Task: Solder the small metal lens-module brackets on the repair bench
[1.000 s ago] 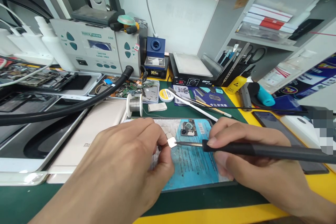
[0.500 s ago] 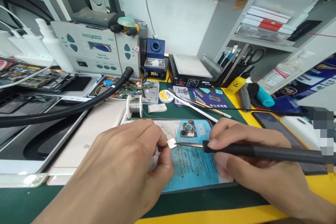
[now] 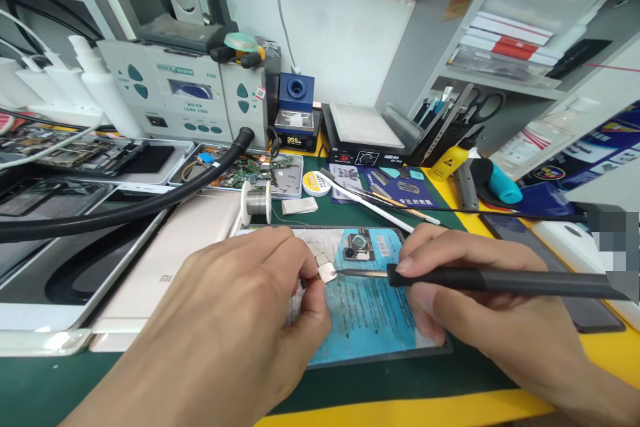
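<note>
My left hand [image 3: 260,307] pinches a small phone part with a flat whitish metal face [image 3: 327,272] between thumb and forefinger. The rest of that part is hidden behind the fingers. In my right hand [image 3: 480,293] is a black-handled soldering iron [image 3: 450,277], gripped like a pen and pointing left. Its tip lies at the right edge of the whitish face; whether the two touch I cannot tell. Beneath both hands lies a blue and white printed pad [image 3: 360,320], with a small camera-like module [image 3: 359,245] on its upper part.
A solder reel [image 3: 256,202] stands behind my left hand. The soldering station [image 3: 295,140] reads 355, beside a large hot-air unit [image 3: 185,93]. A thick black hose [image 3: 150,210] crosses over phones at left. Tweezers and a white-handled tool [image 3: 370,203] lie behind the pad.
The soldering iron has shifted slightly, its rear end swinging a little and its tip edging right on the part. My left hand has stayed almost still.
</note>
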`<state>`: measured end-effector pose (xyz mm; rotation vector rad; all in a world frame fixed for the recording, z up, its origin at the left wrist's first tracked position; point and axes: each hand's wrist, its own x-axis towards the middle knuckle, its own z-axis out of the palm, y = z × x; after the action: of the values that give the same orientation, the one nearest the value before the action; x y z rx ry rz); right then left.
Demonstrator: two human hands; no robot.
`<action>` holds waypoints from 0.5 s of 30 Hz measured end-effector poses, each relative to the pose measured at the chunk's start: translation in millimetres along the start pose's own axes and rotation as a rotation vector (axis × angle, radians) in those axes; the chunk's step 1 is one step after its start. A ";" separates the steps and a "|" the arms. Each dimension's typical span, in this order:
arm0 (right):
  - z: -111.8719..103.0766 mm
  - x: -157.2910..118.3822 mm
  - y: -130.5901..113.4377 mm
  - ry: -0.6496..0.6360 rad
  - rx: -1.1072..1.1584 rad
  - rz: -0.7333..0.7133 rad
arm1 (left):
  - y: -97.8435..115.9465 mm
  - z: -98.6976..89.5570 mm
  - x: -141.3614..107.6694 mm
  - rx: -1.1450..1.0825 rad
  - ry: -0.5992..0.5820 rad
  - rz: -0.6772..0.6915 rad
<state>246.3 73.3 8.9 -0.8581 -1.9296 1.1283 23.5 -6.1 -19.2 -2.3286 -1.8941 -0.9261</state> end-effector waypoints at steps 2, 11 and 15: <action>0.0 0.5 -0.5 -0.001 0.008 0.005 | 0.4 -0.1 -0.1 -0.001 -0.001 -0.004; -4.2 -3.4 6.0 -0.029 -0.009 0.064 | -0.1 0.3 0.6 0.003 0.002 0.010; -8.5 -4.5 10.1 -0.062 0.028 0.152 | -0.3 0.5 -0.4 0.002 0.013 0.009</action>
<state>257.6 77.1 1.6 -0.9782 -1.9198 1.2820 23.4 -6.2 -19.9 -2.3216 -1.8773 -0.9356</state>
